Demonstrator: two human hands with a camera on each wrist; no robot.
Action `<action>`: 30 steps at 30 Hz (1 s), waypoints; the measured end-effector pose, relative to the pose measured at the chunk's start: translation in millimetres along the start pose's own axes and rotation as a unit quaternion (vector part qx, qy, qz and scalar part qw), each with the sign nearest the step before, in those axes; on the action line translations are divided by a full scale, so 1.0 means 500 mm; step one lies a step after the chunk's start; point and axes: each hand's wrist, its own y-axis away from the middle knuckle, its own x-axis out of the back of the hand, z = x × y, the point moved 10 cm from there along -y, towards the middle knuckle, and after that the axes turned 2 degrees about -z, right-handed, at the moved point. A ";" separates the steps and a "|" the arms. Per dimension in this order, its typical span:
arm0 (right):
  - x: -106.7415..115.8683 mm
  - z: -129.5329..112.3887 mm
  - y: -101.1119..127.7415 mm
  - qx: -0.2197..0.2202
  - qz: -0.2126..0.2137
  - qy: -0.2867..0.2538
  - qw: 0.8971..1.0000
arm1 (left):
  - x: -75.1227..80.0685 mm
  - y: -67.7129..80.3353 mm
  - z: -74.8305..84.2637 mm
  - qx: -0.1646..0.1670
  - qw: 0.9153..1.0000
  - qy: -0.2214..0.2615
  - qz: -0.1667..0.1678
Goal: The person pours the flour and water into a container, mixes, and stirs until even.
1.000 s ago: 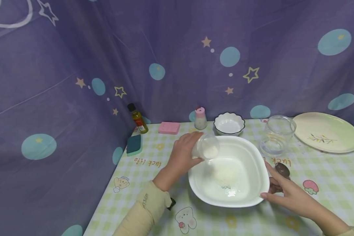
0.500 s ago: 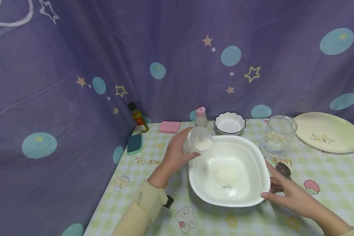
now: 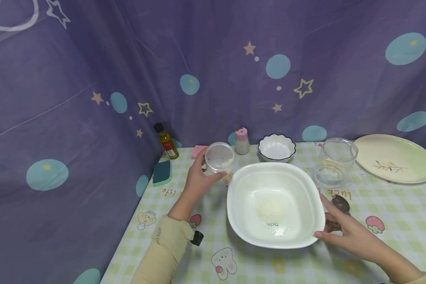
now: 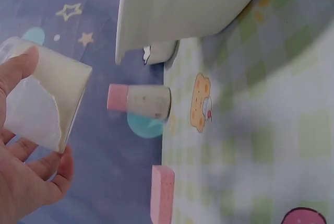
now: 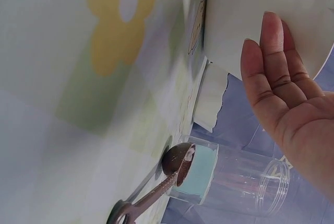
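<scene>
Green-checked tablecloth (image 3: 394, 213), purple star curtain behind. Left hand (image 3: 195, 183) grips small clear plastic cup (image 3: 219, 158), upright, left of large white square bowl (image 3: 275, 205); white powder residue inside cup, small powder heap in bowl. Right hand (image 3: 351, 232) flat, fingers straight against bowl's right rim, steadying. Pour step looks done; next likely calls for setting cup down upright.

Clear, thin plastic on the small round cup (image 3: 219, 159), cloudy with white powder inside. The big white square bowl (image 3: 275, 205) gleams, smooth and glossy like glazed ceramic. Transparent, shiny wide jar (image 3: 335, 162). Checked cloth on the worktop (image 3: 394, 221) has a soft sheen, wipe-clean looking. Purple backdrop curtain (image 3: 92, 59), matt fabric, creased.
</scene>
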 end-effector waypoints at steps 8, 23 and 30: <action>0.002 0.000 0.000 -0.005 0.003 0.004 1.000 | 0.037 -0.004 -0.060 0.030 0.997 0.058 0.034; -0.001 0.010 0.003 -0.027 -0.001 0.002 1.000 | 0.018 0.014 -0.166 0.130 0.980 0.152 0.022; -0.002 0.004 0.001 -0.016 -0.002 0.004 1.000 | 0.015 0.025 -0.146 0.143 0.978 0.148 0.021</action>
